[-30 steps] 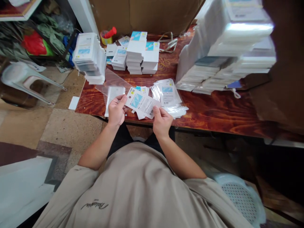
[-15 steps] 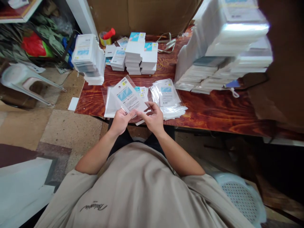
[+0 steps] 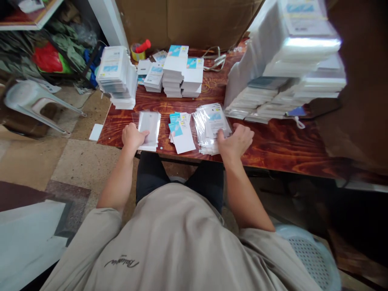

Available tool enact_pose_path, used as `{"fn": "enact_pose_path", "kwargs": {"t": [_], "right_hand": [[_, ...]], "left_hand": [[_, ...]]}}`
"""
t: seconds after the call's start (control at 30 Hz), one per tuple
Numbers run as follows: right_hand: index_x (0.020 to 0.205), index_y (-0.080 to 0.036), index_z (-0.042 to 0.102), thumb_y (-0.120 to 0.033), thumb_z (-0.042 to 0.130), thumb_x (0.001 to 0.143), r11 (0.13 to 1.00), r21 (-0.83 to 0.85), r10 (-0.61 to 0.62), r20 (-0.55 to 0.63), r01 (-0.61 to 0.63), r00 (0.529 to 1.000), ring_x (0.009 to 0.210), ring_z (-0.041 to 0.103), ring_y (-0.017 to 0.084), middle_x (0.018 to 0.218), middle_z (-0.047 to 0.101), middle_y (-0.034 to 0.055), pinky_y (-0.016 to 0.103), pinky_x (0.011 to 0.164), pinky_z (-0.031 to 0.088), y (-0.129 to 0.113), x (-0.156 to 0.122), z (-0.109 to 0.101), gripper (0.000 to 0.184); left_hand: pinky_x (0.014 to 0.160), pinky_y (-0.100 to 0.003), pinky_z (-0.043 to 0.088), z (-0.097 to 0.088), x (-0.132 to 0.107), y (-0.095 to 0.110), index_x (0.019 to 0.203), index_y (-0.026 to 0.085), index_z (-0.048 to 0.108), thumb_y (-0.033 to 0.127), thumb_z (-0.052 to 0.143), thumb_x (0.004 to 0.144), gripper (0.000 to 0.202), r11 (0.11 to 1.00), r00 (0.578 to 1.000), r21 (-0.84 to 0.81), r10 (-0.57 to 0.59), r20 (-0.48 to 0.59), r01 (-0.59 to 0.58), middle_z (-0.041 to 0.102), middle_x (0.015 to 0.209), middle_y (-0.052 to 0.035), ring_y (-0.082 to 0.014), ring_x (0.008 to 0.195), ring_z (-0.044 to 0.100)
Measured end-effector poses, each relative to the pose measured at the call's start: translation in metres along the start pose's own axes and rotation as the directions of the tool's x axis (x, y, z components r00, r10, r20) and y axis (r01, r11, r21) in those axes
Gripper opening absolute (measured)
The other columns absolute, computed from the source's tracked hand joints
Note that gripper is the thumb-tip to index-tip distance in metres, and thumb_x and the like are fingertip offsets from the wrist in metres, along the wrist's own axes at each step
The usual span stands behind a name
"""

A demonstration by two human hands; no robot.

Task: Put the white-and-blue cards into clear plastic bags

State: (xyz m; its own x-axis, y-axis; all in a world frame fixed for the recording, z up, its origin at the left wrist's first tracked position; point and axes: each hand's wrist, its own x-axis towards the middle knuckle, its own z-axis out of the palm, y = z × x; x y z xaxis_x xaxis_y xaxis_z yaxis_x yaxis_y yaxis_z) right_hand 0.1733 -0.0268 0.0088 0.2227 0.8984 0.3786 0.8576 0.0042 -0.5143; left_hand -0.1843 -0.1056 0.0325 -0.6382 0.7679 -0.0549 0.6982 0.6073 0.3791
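Working over the dark red desk (image 3: 291, 149), with both hands down near the front edge. Resting the thumb of the left hand (image 3: 132, 136) on the right-hand part of the stack of clear bags (image 3: 153, 121), near the front edge and toward the front left corner — with the fingers bent off to the left side of the stack. Impossible to tell from this grip about any pinch on a bag.

Keeping thumb and fingers well apart in the grip of the right hand (image 3: 235, 141), with the thumb over the lower right part of the pile of filled bags (image 3: 212, 117) and the fingers just beyond its right side, toward the back edge.

Leaving the loose fan of printed cards (image 3: 185, 139) between the two piles at the front edge — apart from both grips, nearer to the filled bags than to the left hand.

Farther off, facing tall card stacks (image 3: 175, 66) and a roll of tape (image 3: 137, 55) toward the back edge, a stack of packs (image 3: 111, 70) by the left edge, and a high heap of packed bags (image 3: 285, 52) behind the right hand.
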Motion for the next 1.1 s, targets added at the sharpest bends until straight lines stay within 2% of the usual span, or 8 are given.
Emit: {"fn": "enact_pose_path", "kwargs": {"t": [0.13,0.3,0.57,0.67,0.77,0.83,0.97,1.1], "right_hand": [[0.125,-0.014,0.069,-0.041,0.062,0.095,0.908,0.131,-0.415,0.138,0.399,0.899,0.124,0.059,0.037,0.129,0.067,0.0214,0.054,0.107,0.046,-0.026,-0.023,-0.004,0.040],[0.126,-0.015,0.070,-0.032,0.071,0.095,0.521,0.325,-0.805,0.494,0.790,0.328,0.131,0.057,0.035,0.137,0.068,0.0160,0.048,0.107,0.048,-0.061,-0.045,-0.013,0.035],[0.113,-0.011,0.072,-0.011,0.049,0.102,0.418,0.294,-0.772,0.614,0.860,0.166,0.118,0.064,0.030,0.123,0.072,0.0189,0.037,0.085,0.055,-0.070,-0.039,-0.023,0.026],[0.110,-0.015,0.074,-0.011,0.049,0.100,0.533,0.359,-0.781,0.556,0.766,0.284,0.104,0.071,0.027,0.110,0.077,0.0142,0.035,0.083,0.056,-0.068,-0.035,-0.029,0.027],[0.105,-0.020,0.076,-0.030,0.050,0.104,0.755,0.488,-0.618,0.308,0.437,0.724,0.087,0.073,0.024,0.095,0.079,0.0086,0.036,0.079,0.058,-0.068,-0.040,-0.038,0.028],[0.095,-0.022,0.075,-0.049,0.056,0.102,0.733,0.675,-0.341,0.260,0.082,0.904,0.072,0.069,0.021,0.080,0.075,0.0044,0.035,0.067,0.060,-0.071,-0.050,-0.042,0.034],[0.085,-0.021,0.072,-0.067,0.076,0.083,0.467,0.757,-0.147,0.577,-0.457,0.804,0.052,0.057,0.016,0.068,0.067,-0.0001,0.031,0.043,0.055,-0.077,-0.070,-0.035,0.046],[0.088,-0.019,0.073,-0.066,0.076,0.082,0.454,0.746,-0.056,0.569,-0.487,0.820,0.058,0.057,0.015,0.071,0.067,0.0001,0.029,0.047,0.055,-0.076,-0.076,-0.014,0.048]], "left_hand": [[0.093,-0.042,0.053,0.000,0.016,-0.011,0.101,0.018,0.072,0.046,0.085,0.076,0.040,1.000,0.998,-0.029,0.014,0.063,-0.012,0.077,0.110,-0.0156,-0.0322,0.103,0.072],[0.091,-0.044,0.052,-0.015,0.012,-0.012,0.098,0.018,0.080,0.043,0.070,0.089,0.029,0.999,0.999,0.002,0.043,0.006,-0.043,0.080,0.104,-0.0188,-0.0362,0.103,0.073],[0.104,-0.051,0.053,-0.026,0.006,-0.018,0.107,0.012,0.079,0.032,0.053,0.101,0.033,0.975,0.989,-0.189,0.092,-0.113,-0.113,0.077,0.118,-0.0228,-0.0377,0.116,0.072],[0.089,-0.041,0.061,-0.018,0.006,-0.012,0.101,0.013,0.076,0.032,0.061,0.098,0.024,0.763,0.997,-0.647,-0.031,-0.065,-0.019,0.079,0.102,-0.0156,-0.0263,0.093,0.078],[0.082,-0.035,0.063,-0.008,0.000,0.001,0.098,0.014,0.071,0.036,0.072,0.092,0.023,0.422,0.996,-0.904,-0.081,0.040,0.071,0.078,0.094,-0.0107,-0.0201,0.084,0.078],[0.084,-0.035,0.064,-0.002,-0.006,0.012,0.095,0.016,0.069,0.042,0.080,0.087,0.029,0.272,0.995,-0.958,-0.059,0.081,0.094,0.078,0.094,-0.0095,-0.0203,0.087,0.078],[0.088,-0.037,0.064,0.007,-0.022,0.030,0.094,0.019,0.068,0.048,0.085,0.083,0.035,0.119,0.991,-0.984,-0.020,0.132,0.134,0.079,0.101,-0.0097,-0.0234,0.098,0.078],[0.085,-0.035,0.064,0.014,-0.041,0.047,0.093,0.020,0.071,0.048,0.083,0.084,0.032,0.096,0.985,-0.981,0.009,0.172,0.170,0.080,0.102,-0.0087,-0.0237,0.101,0.078]]}}
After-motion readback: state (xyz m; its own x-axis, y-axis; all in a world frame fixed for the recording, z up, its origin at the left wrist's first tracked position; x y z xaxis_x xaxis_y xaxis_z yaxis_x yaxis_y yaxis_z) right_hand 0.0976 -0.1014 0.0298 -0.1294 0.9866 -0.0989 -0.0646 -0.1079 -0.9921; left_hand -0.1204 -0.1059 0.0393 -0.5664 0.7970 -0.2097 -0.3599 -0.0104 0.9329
